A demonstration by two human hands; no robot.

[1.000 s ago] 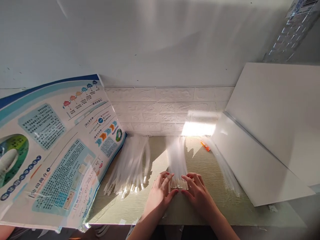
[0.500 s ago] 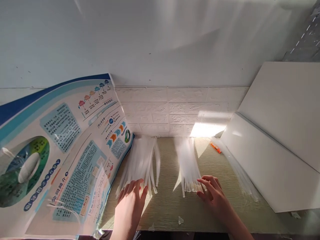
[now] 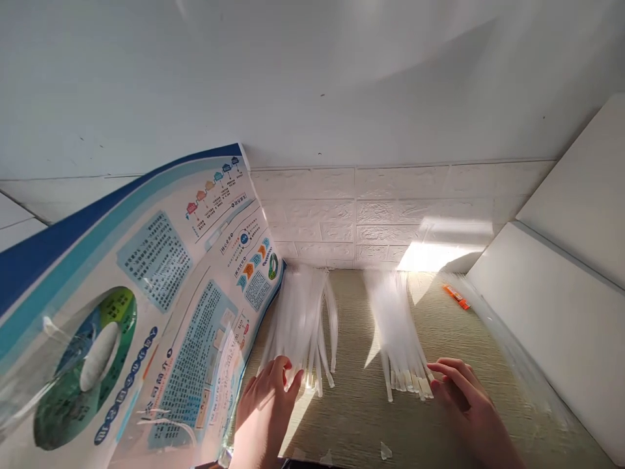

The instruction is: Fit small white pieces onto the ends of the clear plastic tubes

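I log: left hand (image 3: 266, 407) half-curled against the left bundle of white strips (image 3: 297, 319), grip unclear; right hand (image 3: 463, 397) loosely open, fingertips touching the right bundle (image 3: 395, 326), gripping nothing.

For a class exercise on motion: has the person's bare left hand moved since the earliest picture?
Yes, the left hand moved leftward, nearer the glossy blue-and-white printed poster.
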